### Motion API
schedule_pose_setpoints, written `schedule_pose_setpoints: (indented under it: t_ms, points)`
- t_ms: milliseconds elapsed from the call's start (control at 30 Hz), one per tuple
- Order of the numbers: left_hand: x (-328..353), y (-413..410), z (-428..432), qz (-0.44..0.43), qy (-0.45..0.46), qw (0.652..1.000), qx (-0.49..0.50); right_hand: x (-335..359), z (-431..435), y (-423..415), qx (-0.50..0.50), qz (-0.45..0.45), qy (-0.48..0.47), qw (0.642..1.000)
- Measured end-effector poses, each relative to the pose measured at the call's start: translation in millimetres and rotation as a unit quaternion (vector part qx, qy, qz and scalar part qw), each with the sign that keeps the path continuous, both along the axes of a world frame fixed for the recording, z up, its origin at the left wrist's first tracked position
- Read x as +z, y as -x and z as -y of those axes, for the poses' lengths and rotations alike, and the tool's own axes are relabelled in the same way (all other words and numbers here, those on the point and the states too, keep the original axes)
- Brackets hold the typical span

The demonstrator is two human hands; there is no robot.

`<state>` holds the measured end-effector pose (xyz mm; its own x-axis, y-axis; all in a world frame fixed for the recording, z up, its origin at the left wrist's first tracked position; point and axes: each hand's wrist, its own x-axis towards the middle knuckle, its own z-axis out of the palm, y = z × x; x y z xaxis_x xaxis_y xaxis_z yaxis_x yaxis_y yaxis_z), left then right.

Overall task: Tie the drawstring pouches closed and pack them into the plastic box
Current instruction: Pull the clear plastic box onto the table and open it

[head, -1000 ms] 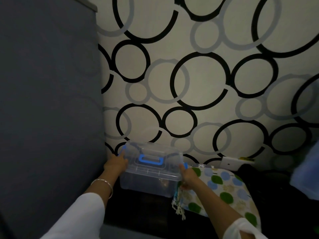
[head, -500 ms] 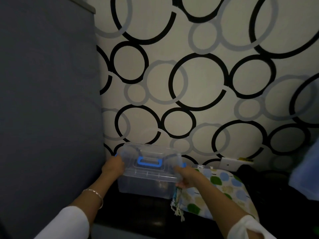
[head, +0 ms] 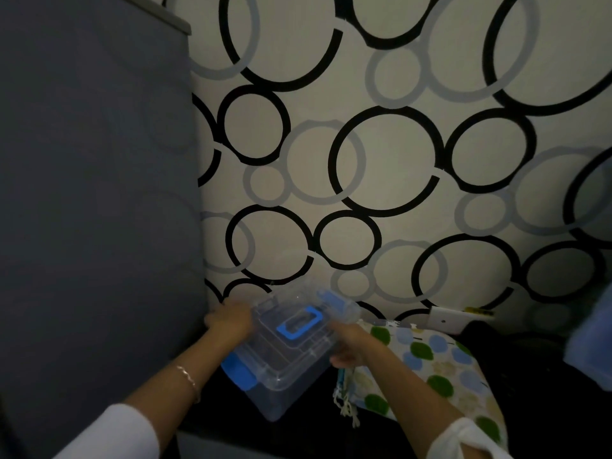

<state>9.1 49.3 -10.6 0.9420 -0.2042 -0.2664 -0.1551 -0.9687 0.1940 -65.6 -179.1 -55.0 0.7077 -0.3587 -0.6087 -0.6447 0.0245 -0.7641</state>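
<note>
A clear plastic box (head: pixel 281 369) with a blue handle and blue side latches sits low in the middle of the view, turned at an angle and lifted off the dark surface. My left hand (head: pixel 230 321) grips its far left side. My right hand (head: pixel 351 347) grips its right side. The lid is on. What lies inside is too dim to make out. A dotted cloth pouch (head: pixel 430 369) with green and blue spots and a fringed edge lies just right of the box, under my right forearm.
A grey upholstered panel (head: pixel 92 210) rises close on the left. The wall (head: pixel 381 160) with black and grey rings stands right behind the box. A white wall socket (head: pixel 445 319) sits low on it. A blue object (head: pixel 592 336) shows at the right edge.
Both hands have swung the box round, so one blue latch now points toward me at the lower left, and it has come closer and tilted.
</note>
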Motion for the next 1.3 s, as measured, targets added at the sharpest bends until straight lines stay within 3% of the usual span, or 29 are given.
schedule_pose_setpoints:
  t_ms: [167,300,467,533,633,700,833,933,1033,1100,1167,1300]
  points:
    - [-21.7,-1.6,6.8,0.006,0.011,1.0,0.002,8.9,2.6,-5.0,0.021,0.023,-0.004,1.0]
    - [-19.8,-1.7,11.8,0.003,0.046,0.999,0.01,11.6,6.8,-7.3,-0.028,0.058,0.034,0.997]
    - [-19.1,3.6,14.3,0.027,0.013,0.999,-0.014,26.0,4.8,-10.9,0.052,0.026,0.186,0.981]
    - [-18.8,4.1,12.1,0.044,0.005,0.999,-0.016,32.3,5.3,-10.7,0.032,0.07,0.203,0.976]
    - [-12.6,3.3,9.5,0.065,0.017,0.998,-0.001,42.4,-2.2,-9.8,-0.056,0.182,0.178,0.965]
    - [-0.5,2.9,6.0,0.077,0.047,0.996,0.017,54.6,-12.6,-15.5,-0.091,0.23,0.104,0.963]
    - [25.5,-0.7,-5.7,0.048,0.255,0.964,-0.059,79.6,-40.9,-34.5,-0.131,0.276,0.057,0.951]
    - [33.1,12.1,-9.2,0.025,0.213,0.964,-0.155,88.2,-62.7,-47.0,-0.143,0.305,0.05,0.94]
    - [25.6,16.8,-19.7,0.108,0.196,0.959,-0.172,95.2,-76.1,-52.8,-0.133,0.305,0.051,0.941]
    - [16.8,13.9,-31.5,0.233,0.211,0.938,-0.145,94.5,-81.0,-53.3,-0.074,0.322,-0.02,0.943]
    - [6.5,9.3,-42.4,0.291,0.213,0.93,-0.064,90.4,-83.6,-51.2,-0.015,0.326,-0.057,0.943]
    - [-9.6,-0.1,-60.2,0.186,0.343,0.916,0.096,70.6,-66.5,-46.9,-0.027,0.292,0.079,0.953]
